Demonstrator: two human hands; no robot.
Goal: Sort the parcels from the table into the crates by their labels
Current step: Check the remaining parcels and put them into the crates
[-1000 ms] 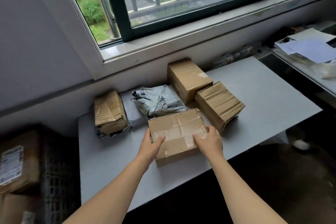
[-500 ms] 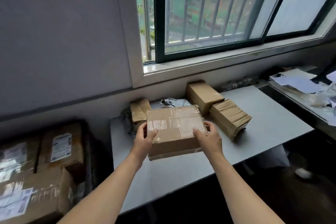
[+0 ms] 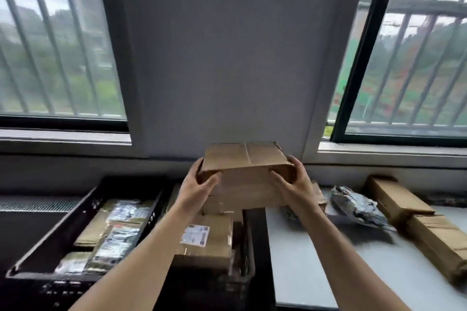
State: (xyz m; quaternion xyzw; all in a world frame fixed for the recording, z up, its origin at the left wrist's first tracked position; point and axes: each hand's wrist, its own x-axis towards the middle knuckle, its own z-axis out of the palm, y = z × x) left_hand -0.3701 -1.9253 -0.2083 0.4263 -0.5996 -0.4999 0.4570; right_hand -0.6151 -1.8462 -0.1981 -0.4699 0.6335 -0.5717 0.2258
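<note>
now i grip the box (image 3: 243, 159) raised over a crate (image 3: 247, 245), left hand (image 3: 199, 188) and right hand (image 3: 290, 185) at its ends, fingers (image 3: 297, 168) curled round the edges.

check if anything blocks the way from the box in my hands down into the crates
Nothing visible does. The box is held by the left hand and right hand above the right crate, whose top is open. A labelled parcel already lies inside it; the left crate is open too.
</note>
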